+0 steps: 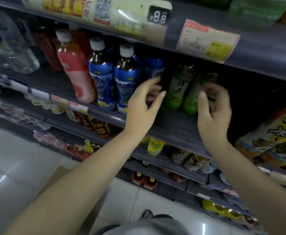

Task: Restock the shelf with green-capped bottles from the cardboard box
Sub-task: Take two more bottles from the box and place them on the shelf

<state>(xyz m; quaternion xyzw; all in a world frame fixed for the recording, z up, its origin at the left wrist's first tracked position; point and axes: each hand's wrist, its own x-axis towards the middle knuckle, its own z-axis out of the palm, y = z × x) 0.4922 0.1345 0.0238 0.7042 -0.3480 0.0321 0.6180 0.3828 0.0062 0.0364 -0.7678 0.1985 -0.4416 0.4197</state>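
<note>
Head view: open hands (178,106) beside green bottles (176,89)

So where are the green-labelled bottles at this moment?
In the head view, two green-labelled bottles stand side by side on the dark shelf, right of the blue-labelled bottles, with the left hand and right hand either side.

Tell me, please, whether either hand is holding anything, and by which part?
Left hand is open and empty. Right hand curls beside the right green-labelled plastic bottle; blur hides any grip.
</note>
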